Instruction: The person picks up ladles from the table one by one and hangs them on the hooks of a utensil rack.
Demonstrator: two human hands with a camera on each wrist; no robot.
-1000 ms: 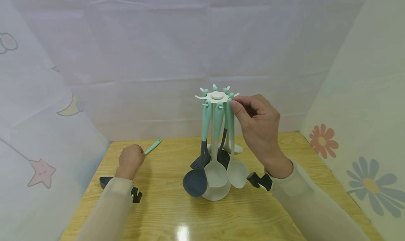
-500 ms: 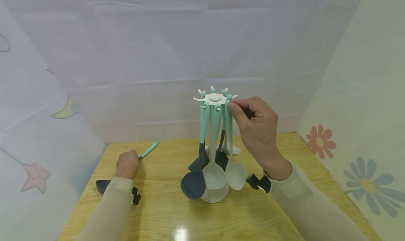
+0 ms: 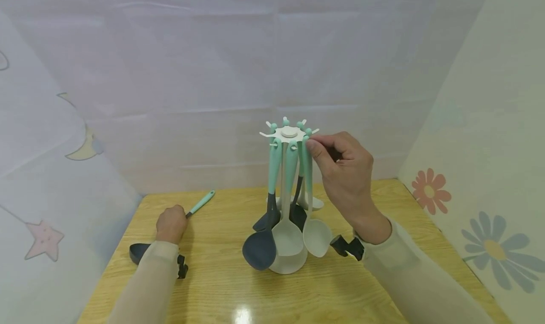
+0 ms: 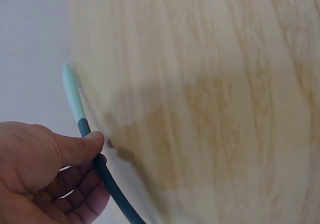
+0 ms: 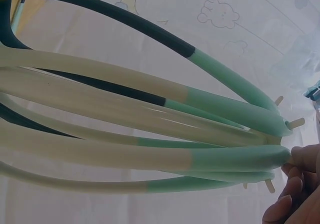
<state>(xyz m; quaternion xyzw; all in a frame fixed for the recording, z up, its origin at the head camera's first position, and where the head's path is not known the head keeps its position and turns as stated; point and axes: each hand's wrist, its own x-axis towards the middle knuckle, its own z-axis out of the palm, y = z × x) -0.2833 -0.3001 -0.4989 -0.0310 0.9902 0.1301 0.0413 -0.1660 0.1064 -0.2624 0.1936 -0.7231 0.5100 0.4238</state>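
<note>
My left hand (image 3: 171, 223) pinches the dark stem of a ladle (image 4: 111, 186) with a mint handle. The ladle lies at the table's left side; its dark bowl (image 3: 138, 252) shows past the sleeve, and part of the stem is hidden under the forearm. At the rack, my right hand (image 3: 348, 172) pinches the top of a white ladle's mint handle (image 5: 237, 157) by a hook. The white rack (image 3: 289, 133) stands upright, hung with several mint-handled utensils, among them a dark ladle (image 3: 259, 249) and a white utensil with a broad head (image 3: 287, 237).
A wooden table (image 3: 221, 286) lies beneath everything. Pale cloth walls (image 3: 213, 78) close it in at the back and both sides, printed with a star, a moon and flowers. The rack's round white base (image 3: 289, 266) is partly covered by hanging heads.
My left hand has slid a little along the ladle, from near the mint handle down the dark stem. The right hand keeps its hold at the rack. The head view has shifted slightly.
</note>
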